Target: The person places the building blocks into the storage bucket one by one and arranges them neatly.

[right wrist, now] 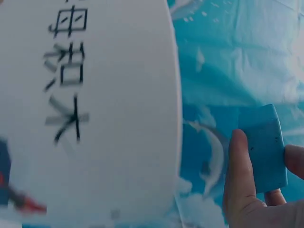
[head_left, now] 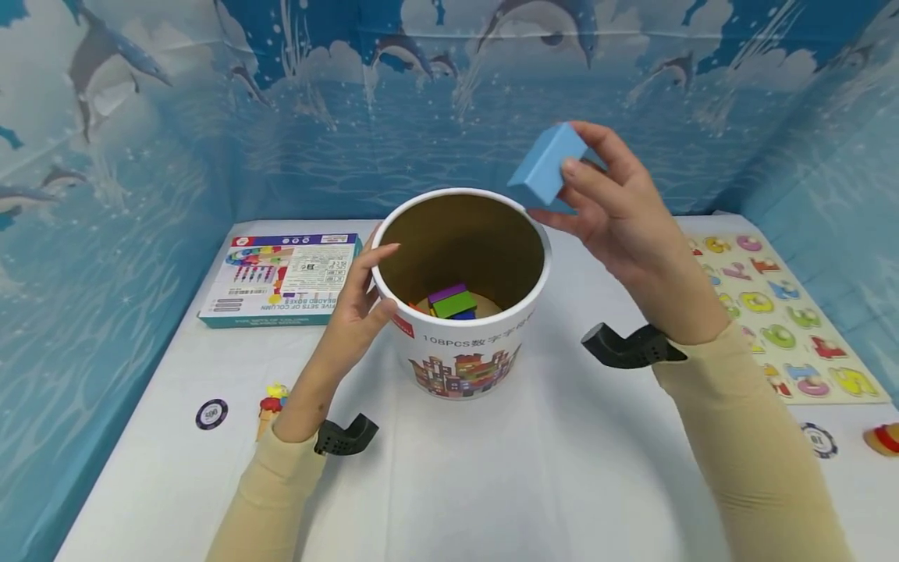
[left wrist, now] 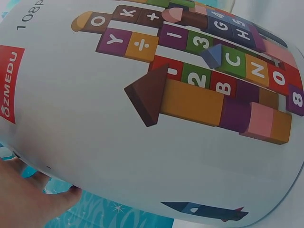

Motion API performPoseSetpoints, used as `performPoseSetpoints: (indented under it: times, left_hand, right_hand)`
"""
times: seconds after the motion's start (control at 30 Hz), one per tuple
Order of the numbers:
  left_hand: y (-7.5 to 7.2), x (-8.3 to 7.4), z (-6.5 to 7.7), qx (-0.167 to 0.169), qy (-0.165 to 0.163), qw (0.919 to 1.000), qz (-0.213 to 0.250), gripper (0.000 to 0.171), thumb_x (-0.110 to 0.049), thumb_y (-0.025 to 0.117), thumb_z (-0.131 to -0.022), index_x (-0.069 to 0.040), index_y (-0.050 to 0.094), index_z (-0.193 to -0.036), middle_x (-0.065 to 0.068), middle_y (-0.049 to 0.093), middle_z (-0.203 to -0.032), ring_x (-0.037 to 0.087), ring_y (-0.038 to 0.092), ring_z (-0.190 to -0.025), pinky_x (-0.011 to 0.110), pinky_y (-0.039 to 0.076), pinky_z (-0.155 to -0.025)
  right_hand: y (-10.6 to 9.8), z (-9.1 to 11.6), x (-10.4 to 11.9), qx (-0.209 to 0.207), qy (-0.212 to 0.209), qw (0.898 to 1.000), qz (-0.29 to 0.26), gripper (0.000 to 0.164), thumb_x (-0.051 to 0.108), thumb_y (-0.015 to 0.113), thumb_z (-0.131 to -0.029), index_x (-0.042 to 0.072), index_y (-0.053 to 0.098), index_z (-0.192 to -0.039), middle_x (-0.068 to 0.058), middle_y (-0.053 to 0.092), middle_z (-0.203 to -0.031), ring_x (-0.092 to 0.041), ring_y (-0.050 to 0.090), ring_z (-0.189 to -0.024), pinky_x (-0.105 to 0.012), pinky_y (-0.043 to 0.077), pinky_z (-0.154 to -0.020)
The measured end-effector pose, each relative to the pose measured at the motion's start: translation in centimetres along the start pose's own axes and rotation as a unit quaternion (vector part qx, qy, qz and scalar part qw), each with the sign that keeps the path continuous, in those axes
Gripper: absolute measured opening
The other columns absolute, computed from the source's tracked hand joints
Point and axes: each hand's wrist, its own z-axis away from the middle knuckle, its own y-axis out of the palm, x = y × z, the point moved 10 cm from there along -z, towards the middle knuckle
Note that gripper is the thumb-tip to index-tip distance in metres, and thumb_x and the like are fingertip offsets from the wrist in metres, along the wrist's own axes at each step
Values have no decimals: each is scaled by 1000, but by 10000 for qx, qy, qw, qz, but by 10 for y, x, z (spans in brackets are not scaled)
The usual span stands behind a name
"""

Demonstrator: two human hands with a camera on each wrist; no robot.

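A tall white bucket (head_left: 485, 328) with printed block pictures on its side stands upright on the table. My left hand (head_left: 358, 312) holds its left side, one finger over the rim and the thumb near the front. In the left wrist view, fingertips (left wrist: 73, 191) lie against the bucket wall. Pinched between the thumb and fingers of my right hand (head_left: 625, 199) is a light blue block (head_left: 549, 162), raised above the bucket's right rim. The right wrist view shows the same block (right wrist: 263, 147) beside the bucket. Green, purple and blue blocks (head_left: 453, 303) lie on the bucket's floor.
A flat box (head_left: 281, 281) lies behind the left arm. Nearer are a dark poker chip (head_left: 211, 414) and an ice-cream-shaped toy (head_left: 270, 406). At right are a letter puzzle board (head_left: 779, 336), another chip (head_left: 819, 440) and a small red-and-yellow piece (head_left: 883, 439). Dolphin-print sheeting (head_left: 316, 156) surrounds the table.
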Motion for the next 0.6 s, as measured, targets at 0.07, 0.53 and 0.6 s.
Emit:
performPoseSetpoints:
  times: [0.07,0.53,0.6]
  left_hand:
    - [-2,6,1,-4,3,10000,24,72,-48,53,-83,-3,28,-132,11,12,-147,23,9,-134,59,15,-101]
    - [-5,21,1,28,55,10000,19,68,-50,53,-82,-13,31,-134,1,14,-147,18,10,-134,56,16,-102]
    - [-5,22,1,35,31,10000,27,68,-50,53,-82,-12,31,-134,0,13,-147,17,10,-134,56,15,-102]
  right_hand:
    - [14,-9,-10,44,247,9993,294,37,2,51,-88,9,42,-123,-14,38,-119,-29,49,-101,-40,50,-77]
    - [36,-33,-80,779,1920,9347,2889,35,11,54,-88,16,48,-123,-11,48,-113,-25,51,-101,-41,48,-82]
    - [44,-30,-93,1330,2227,9058,3351,34,11,53,-89,15,48,-122,-9,49,-115,-24,51,-102,-41,48,-81]
